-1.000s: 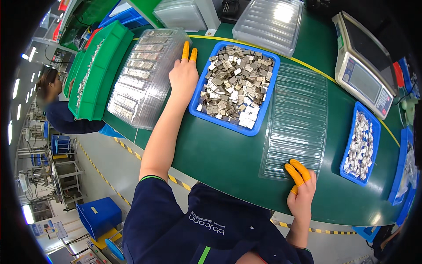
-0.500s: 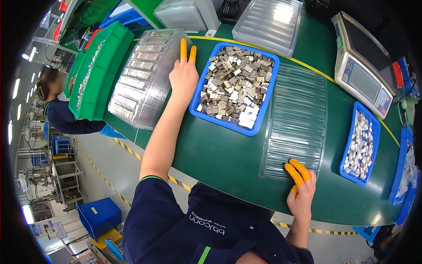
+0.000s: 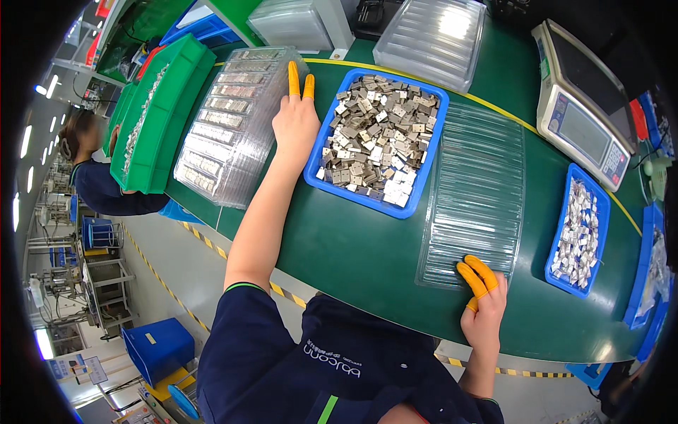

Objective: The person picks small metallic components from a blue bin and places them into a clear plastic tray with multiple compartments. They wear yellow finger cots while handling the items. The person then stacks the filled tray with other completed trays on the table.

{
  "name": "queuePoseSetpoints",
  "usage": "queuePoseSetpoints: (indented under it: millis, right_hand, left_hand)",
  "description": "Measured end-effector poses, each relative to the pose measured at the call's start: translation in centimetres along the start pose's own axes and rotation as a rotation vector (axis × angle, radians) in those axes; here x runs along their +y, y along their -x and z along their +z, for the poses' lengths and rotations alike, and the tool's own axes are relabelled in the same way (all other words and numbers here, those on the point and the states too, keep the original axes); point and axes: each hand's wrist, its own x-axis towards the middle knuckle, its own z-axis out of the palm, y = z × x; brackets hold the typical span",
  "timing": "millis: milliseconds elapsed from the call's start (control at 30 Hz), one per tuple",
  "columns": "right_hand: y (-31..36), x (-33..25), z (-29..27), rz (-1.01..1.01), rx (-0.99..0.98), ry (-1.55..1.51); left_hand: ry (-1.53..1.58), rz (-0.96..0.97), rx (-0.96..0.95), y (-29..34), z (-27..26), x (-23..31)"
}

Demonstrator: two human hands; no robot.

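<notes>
My left hand (image 3: 296, 120) lies with two orange-capped fingers stretched out, along the right side of a stack of clear plastic trays (image 3: 265, 134). Small metallic parts fill rows in its top tray. To the right of this hand, a blue bin (image 3: 316, 185) holds a heap of small silver metal pieces (image 3: 378, 134). Beyond the bin lies a clear ribbed tray (image 3: 477, 184), with no parts visible in its grooves. At its near right corner my right hand (image 3: 486, 304) rests orange-capped fingers over the edge, thumb apart, and I see nothing lifted.
A digital scale (image 3: 586, 134) stands at the far right, above a smaller blue bin (image 3: 599, 244) of silver parts. More clear trays (image 3: 431, 42) are stacked at the back. Green bins (image 3: 159, 116) stand at left, near another person (image 3: 106, 184).
</notes>
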Motion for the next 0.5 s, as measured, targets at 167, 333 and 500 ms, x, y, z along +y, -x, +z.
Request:
queuePoseSetpoints:
  millis: [167, 333, 500]
  right_hand:
    - [-0.2, 0.0, -0.1, -0.01, -0.007, 0.001]
    - [-0.1, -0.2, -0.1, 0.002, -0.008, -0.01]
    - [0.0, -0.3, 0.0, -0.019, -0.009, -0.002]
  left_hand:
    - [-0.006, -0.029, -0.068, 0.1, -0.1, -0.1]
    - [0.012, -0.03, -0.059, 0.2, -0.8, 0.2]
    - [0.052, 0.042, -0.001, 0.4, -0.8, -0.3]
